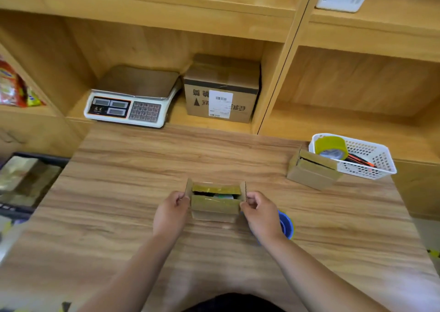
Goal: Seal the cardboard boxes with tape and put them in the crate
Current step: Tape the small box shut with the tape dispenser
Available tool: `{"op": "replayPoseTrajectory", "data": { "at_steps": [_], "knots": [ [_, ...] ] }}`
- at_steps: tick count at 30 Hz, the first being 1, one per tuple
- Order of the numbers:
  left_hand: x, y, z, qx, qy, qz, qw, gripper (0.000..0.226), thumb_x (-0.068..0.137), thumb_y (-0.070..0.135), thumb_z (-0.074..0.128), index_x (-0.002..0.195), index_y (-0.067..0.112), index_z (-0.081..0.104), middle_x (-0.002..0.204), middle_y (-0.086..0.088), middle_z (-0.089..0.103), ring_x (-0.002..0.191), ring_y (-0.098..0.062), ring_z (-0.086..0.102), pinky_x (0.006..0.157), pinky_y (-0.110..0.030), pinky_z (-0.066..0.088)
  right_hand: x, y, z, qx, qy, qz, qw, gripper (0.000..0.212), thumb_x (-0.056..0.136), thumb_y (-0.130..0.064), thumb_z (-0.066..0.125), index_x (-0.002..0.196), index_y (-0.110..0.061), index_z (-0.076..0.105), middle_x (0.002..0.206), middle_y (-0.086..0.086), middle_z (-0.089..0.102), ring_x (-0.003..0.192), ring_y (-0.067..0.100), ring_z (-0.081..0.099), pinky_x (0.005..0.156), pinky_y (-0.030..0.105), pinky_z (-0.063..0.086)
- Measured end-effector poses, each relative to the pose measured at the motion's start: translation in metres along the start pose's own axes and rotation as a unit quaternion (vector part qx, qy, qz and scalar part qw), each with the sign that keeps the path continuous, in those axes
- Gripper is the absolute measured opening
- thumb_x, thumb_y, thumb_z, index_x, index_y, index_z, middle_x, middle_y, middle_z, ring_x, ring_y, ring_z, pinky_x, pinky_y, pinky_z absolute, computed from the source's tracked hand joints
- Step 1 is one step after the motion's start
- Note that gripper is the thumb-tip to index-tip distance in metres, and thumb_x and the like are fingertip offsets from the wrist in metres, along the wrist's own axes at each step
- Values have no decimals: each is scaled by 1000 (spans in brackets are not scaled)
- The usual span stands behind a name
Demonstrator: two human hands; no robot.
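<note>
- Head view: small cardboard box sits mid-table, near the front edge, between both hands.
- Box is plain brown and its top is open. Both short end flaps stand upright, and the two long flaps are folded partway in with a gap between them.
- Long flaps carry glossy yellowish tape strips. The contents in the gap are dark and pale bits that can't be made out.
- Left hand: fingers curled, thumb and fingertips pinching the left end flap.
- Right hand: same pose, pinching the right end flap.
- Blue object lies on the table just behind the right wrist. It is mostly hidden, so what it is can't be told.
- Second cardboard box sits at the far right of the table with its flaps loosely closed, touching a white basket.
- Yellow-green tape roll stands in the basket. A dark item with an orange edge beside it is unclear.
- Dark crate is off the table's left edge, cut by the frame, with blurry shiny packs inside.
- On the shelf behind are a scale and a big carton with a label. The label print is unreadable.
</note>
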State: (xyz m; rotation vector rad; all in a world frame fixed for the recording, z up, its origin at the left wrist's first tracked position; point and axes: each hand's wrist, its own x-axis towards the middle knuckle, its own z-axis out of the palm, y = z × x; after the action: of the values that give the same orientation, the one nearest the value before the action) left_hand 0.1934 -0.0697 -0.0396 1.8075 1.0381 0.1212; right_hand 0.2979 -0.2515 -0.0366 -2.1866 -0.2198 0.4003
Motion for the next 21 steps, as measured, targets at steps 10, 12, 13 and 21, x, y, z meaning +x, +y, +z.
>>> {"op": "replayPoseTrajectory", "data": {
  "at_steps": [10,12,13,21],
  "knots": [
    [-10,-16,-7,227,33,168,959,53,84,24,62,134,17,46,128,-1,52,118,-22,46,95,-34,38,-10,-1,6,-86,10,-5,996,54,81,-30,68,130,-20,47,99,-7,60,96,15,56,80,30,45],
    [-15,-11,-8,337,26,281,898,63,73,24,73,132,17,52,134,-2,51,124,-23,45,101,-38,37,-1,-7,5,-117,32,-76,990,49,83,-25,68,129,-16,52,109,-3,55,108,17,49,92,26,38],
    [-15,-10,-7,380,25,325,866,65,65,25,80,126,16,59,130,-4,56,121,-25,51,99,-41,42,4,-11,5,-142,25,-108,984,44,84,-24,66,126,-16,56,112,-2,56,110,17,47,93,23,34],
    [-19,-13,-3,428,35,375,821,58,45,17,91,100,20,75,111,-10,68,107,-28,64,86,-43,52,33,-19,16,-354,-132,-180,908,33,85,-41,62,116,-32,63,118,-12,60,117,15,42,91,29,23]
  ]
}}
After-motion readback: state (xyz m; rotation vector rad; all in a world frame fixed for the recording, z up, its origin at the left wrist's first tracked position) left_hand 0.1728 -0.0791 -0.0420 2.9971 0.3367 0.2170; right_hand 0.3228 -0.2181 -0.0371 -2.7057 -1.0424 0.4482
